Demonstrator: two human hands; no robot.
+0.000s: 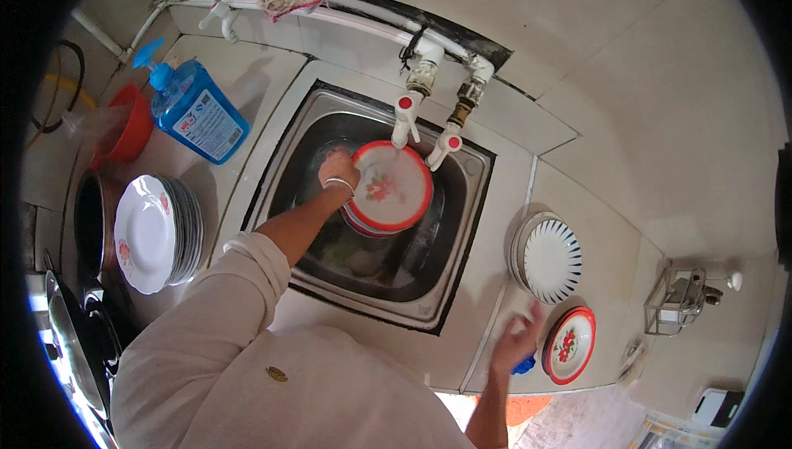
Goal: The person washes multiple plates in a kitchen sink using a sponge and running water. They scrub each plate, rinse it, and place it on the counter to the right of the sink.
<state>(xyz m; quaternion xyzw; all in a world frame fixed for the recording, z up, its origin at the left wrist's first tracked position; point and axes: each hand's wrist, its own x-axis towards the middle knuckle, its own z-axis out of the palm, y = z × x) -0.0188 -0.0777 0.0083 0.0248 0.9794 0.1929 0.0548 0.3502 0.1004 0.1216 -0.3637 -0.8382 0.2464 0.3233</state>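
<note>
My left hand (338, 170) is in the stainless steel sink (427, 310), at the left edge of a red-rimmed floral enamel plate (393, 186). That plate tops a stack in the sink; whether my fingers grip its rim cannot be told. Over the right counter is my right hand (518, 337), blurred, fingers partly bent, with no object seen in it. It is between a stack of white plates with blue dashes (552, 261) and a small stack of red-rimmed floral plates (569, 345). A blue item (523, 365) shows partly behind its wrist.
Two white plastic taps (405, 118) reach over the sink's back edge. On the left counter are a blue pump bottle (201, 111), a red plastic container (129, 124), a tall stack of floral plates (145, 235) and a dark pot (93, 223). A wire rack (673, 300) is at right.
</note>
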